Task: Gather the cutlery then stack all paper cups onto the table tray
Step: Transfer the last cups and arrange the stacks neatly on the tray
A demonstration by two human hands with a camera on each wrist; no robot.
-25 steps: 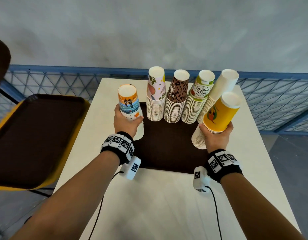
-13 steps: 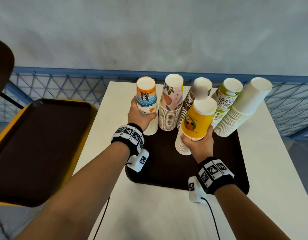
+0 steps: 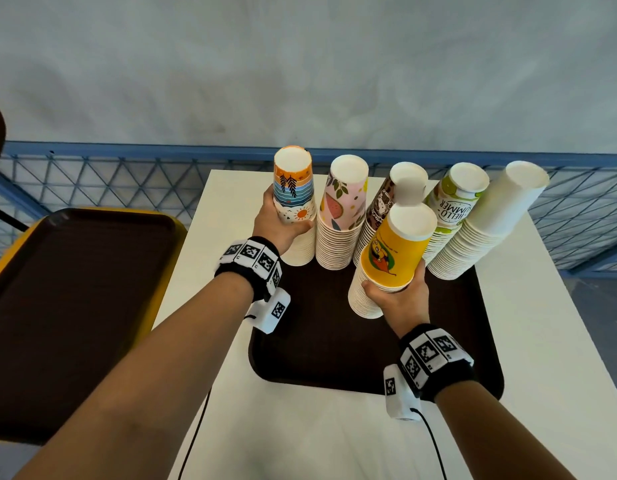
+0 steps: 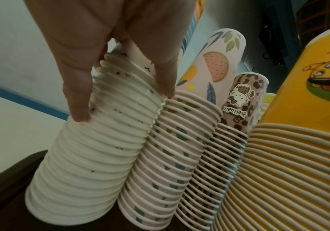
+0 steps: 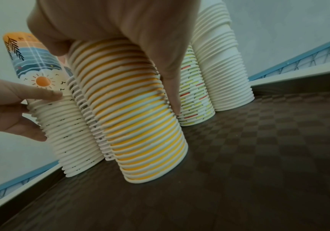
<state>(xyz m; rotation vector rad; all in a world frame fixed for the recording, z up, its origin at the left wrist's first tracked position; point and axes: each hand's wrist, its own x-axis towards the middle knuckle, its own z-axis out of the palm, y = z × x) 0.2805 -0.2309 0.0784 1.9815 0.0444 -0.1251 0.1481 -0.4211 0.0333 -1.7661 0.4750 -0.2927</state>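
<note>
Both stacks in our hands have travelled since a second ago: the yellow stack (image 3: 393,252), which hung off the tray's right side, now stands on the brown tray (image 3: 335,351) in front of the row, and the sunset-print stack (image 3: 295,202) has come in from the bare table to the row's left end. Our right hand (image 3: 399,299) curls round the yellow stack low on its near side, fingers laid down the ribbed rims in the right wrist view, which keeps such a tall, loose column from buckling while it settles; its base looks flat on the tray there. Our left hand (image 3: 277,225) wraps the sunset stack about halfway up, fingertips pressed along the rims, steadying it against the pink fruit-print stack (image 3: 341,216) that it touches. Its foot seems to sit at the tray's left edge, and we cannot tell whether it rests fully inside. Behind the yellow one stand the leopard-print stack (image 3: 386,199), the green lettered stack (image 3: 454,199) and the plain white stack (image 3: 490,220), which leans right. All the stacks are upside down, so wide mouths give them a broad footing. Around them lie the white table (image 3: 335,431), a second brown tray (image 3: 71,299) on a yellow support to our left, and a blue railing (image 3: 127,157). No cutlery shows.
</note>
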